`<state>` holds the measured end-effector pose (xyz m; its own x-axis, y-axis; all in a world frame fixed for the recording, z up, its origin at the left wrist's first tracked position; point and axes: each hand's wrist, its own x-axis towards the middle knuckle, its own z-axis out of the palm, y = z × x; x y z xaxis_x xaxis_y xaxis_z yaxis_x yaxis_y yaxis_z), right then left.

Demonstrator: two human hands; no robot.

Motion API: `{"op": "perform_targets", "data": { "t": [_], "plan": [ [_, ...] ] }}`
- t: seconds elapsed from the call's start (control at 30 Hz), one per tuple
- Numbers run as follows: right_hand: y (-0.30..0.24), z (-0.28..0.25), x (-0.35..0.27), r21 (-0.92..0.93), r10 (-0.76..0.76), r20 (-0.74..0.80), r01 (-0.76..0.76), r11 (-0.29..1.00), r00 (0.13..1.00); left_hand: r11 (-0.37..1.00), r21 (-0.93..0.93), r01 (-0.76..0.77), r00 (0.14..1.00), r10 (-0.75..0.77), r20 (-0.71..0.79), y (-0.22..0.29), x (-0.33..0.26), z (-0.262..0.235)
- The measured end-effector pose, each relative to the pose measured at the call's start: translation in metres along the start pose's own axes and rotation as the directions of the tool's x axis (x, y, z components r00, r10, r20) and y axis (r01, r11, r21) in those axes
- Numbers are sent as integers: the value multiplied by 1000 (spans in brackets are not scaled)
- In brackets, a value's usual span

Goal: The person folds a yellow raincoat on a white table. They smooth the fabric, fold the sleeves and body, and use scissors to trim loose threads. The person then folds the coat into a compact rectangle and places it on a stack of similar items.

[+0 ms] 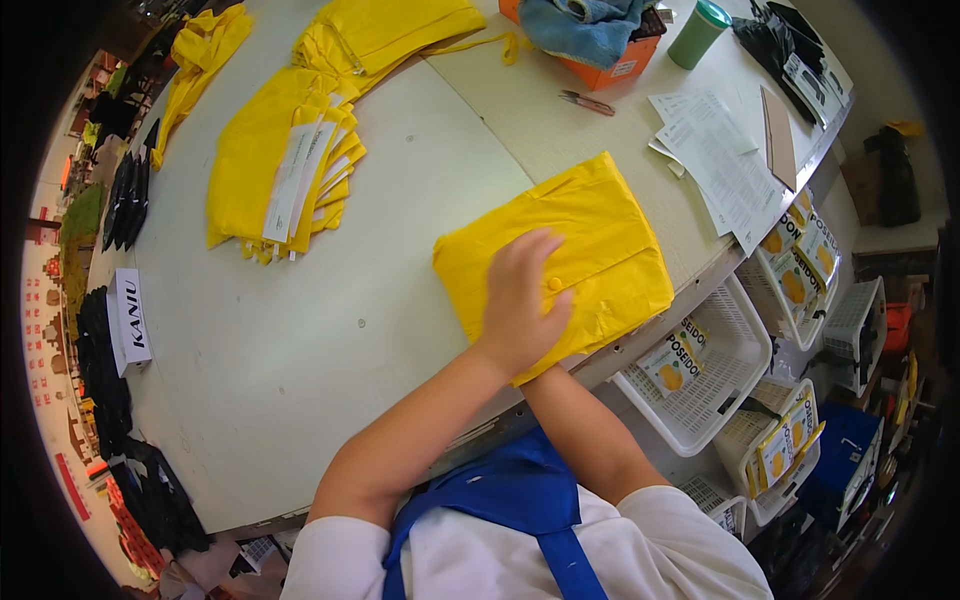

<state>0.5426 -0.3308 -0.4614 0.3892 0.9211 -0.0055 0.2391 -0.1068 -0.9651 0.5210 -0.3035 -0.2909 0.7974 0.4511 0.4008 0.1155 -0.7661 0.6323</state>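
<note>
A folded yellow garment (pixel 600 235) with a round snap button and a seam lies at the table's near edge. My left hand (pixel 522 290) rests over its front part beside the button, fingers stretched out and thumb apart, slightly blurred. My right forearm (pixel 575 415) reaches under the garment's near corner. The right hand itself is hidden beneath the yellow cloth, so its fingers do not show.
Fanned yellow garments with white labels (pixel 240 170) lie on the white table (pixel 370 400). Thread snips (pixel 587 102), papers (pixel 725 150), a green cup (pixel 699 35) and an orange box (pixel 620 68) sit farther back. White baskets (pixel 735 415) with packages stand below the right edge.
</note>
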Motion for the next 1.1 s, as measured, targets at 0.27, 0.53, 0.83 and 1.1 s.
{"op": "perform_targets", "data": {
  "t": [0.27,0.53,0.83,1.1],
  "plan": [
    [-26,-1,16,-327,-68,8,67,943,998,928,-205,312,948,-319,1,-24,-131,-2],
    [-90,-52,8,-764,-120,59,123,634,991,918,-171,357,923,-375,-86,-26,-119,-10],
    [-109,-60,-60,-639,162,187,-5,769,969,911,-228,344,935,-354,-4,-40,-132,0],
    [-58,-11,-31,-709,101,142,29,705,985,876,-302,377,926,-357,122,-36,-142,-13]
  ]
}}
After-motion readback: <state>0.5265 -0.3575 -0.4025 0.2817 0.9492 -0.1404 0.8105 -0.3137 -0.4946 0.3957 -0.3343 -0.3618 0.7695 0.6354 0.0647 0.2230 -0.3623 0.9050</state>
